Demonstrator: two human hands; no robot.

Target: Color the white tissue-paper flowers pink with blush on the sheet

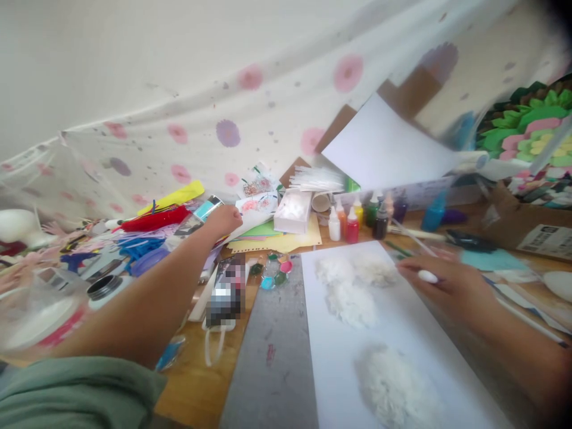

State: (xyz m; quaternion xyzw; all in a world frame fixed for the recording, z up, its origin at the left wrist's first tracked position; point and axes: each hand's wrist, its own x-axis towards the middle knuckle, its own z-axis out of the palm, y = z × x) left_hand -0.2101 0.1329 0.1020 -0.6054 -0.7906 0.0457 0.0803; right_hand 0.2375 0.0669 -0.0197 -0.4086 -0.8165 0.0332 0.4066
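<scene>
Reaching forward across the table, my left hand [226, 220] is closed in a fist, and what it may hold is hidden. Right beside its knuckles is a container with a teal label [208, 207]. My right hand [451, 289] is closed at the right edge of a white sheet of paper [333, 351]. A thin tool with a rounded white end [428, 276] sticks out of its fingers; blur hides its exact kind. On the paper lie fluffy white clumps [353, 301], with a larger white clump [397, 381] nearer me.
Paint bottles [352, 226] stand behind the paper. A paint palette [274, 271] and a phone-like object [226, 292] lie left of it on a grey mat [272, 357]. A white box [292, 211] sits at the back, a cardboard box [531, 220] at right. Craft supplies crowd the left.
</scene>
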